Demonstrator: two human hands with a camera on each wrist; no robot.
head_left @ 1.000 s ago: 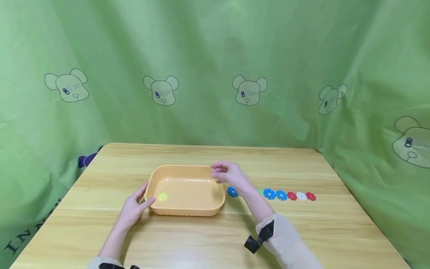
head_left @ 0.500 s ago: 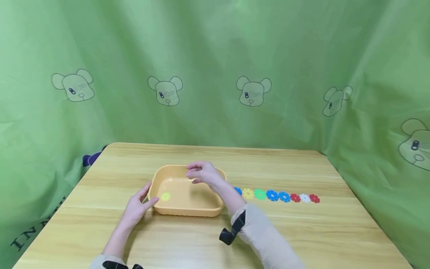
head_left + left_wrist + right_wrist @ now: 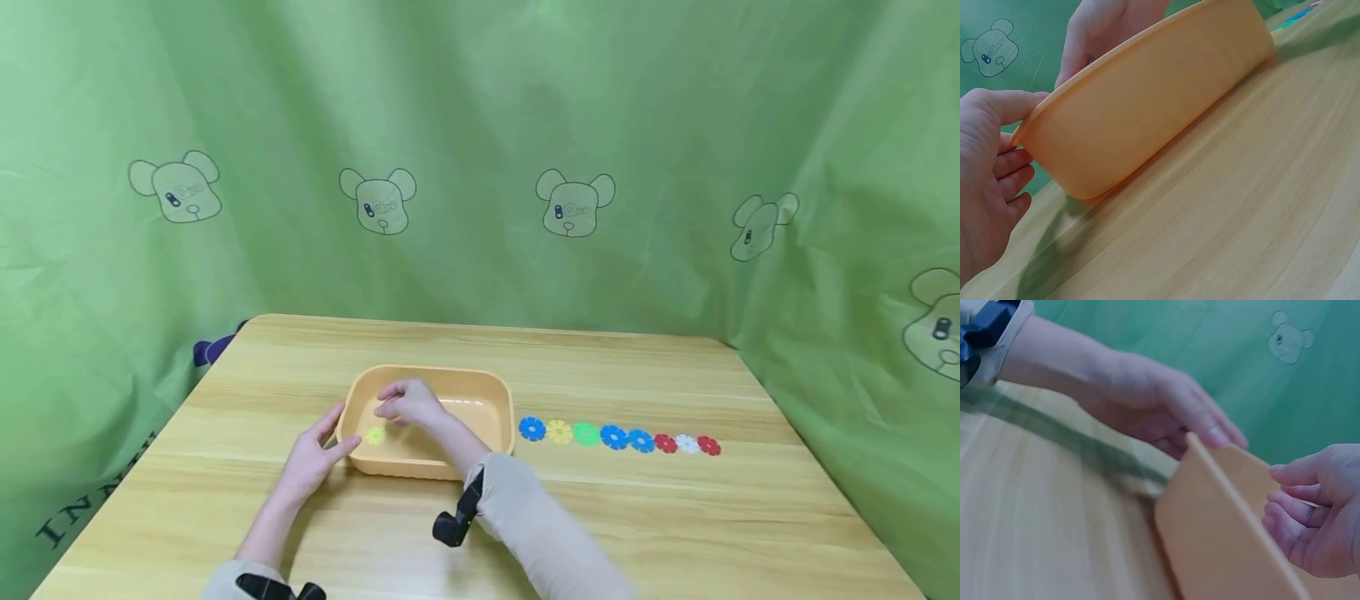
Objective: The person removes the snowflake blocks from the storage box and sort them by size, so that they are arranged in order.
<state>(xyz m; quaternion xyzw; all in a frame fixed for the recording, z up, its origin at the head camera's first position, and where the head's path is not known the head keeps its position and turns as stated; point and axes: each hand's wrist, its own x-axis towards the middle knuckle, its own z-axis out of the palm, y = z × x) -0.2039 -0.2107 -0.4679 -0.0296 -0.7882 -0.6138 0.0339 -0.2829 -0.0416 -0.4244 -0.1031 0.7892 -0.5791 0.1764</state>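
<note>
A light-orange plastic basin (image 3: 480,382) lies on the table. My left hand (image 3: 311,458) grips its left end, the thumb over the rim and the other fingers along the outer wall, as the left wrist view also shows. Inside, near the left end, lies a yellow-green snowflake disc (image 3: 375,436). Above the basin floor, just up and right of that disc, is my right hand (image 3: 412,403). Its fingers are loosely bent, and in the right wrist view I see nothing held in that hand (image 3: 1325,512).
Right of the basin runs a row of snowflake discs: blue (image 3: 532,428), yellow (image 3: 558,431), green (image 3: 587,433), two more blue, then red (image 3: 665,443), white (image 3: 686,443) and red. A green curtain (image 3: 480,275) hangs behind the wooden table (image 3: 600,533).
My right hand has travelled left from the basin's right edge and down to near the yellow-green disc. The row of discs is now uncovered. The left hand keeps its hold on the basin.
</note>
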